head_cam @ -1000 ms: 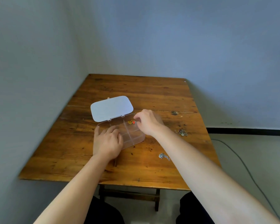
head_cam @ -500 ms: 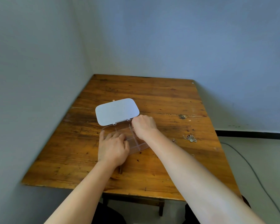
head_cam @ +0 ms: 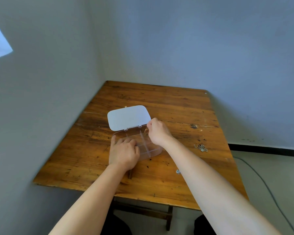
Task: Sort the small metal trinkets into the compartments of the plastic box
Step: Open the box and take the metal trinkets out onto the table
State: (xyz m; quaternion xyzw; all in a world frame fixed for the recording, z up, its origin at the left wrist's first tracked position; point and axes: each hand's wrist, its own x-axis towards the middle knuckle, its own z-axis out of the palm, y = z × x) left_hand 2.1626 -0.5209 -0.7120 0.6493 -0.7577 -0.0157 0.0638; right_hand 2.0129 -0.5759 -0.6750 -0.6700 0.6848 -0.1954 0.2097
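Observation:
A clear plastic box (head_cam: 153, 152) with dividers lies on the wooden table (head_cam: 168, 106), its white lid (head_cam: 128, 117) folded open behind it. My left hand (head_cam: 123, 152) lies curled over the box's near-left part and holds it down. My right hand (head_cam: 157, 131) hovers over the far-right compartment, fingertips pinched together at the rim beside the lid hinge. A small gold trinket (head_cam: 146, 129) glints at those fingertips. A silver chain trinket (head_cam: 201, 148) lies to the right of the box. Another tiny trinket (head_cam: 177, 171) peeks out beside my right forearm.
A dark trinket (head_cam: 193, 126) lies near the table's seam at the right. Walls close in the table at the left and the back. A cable (head_cam: 261, 180) runs over the floor on the right.
The view has tilted up and the table sits lower in frame. My right hand moved from the middle compartment toward the far-right corner. The orange trinket seen in the box before is hidden.

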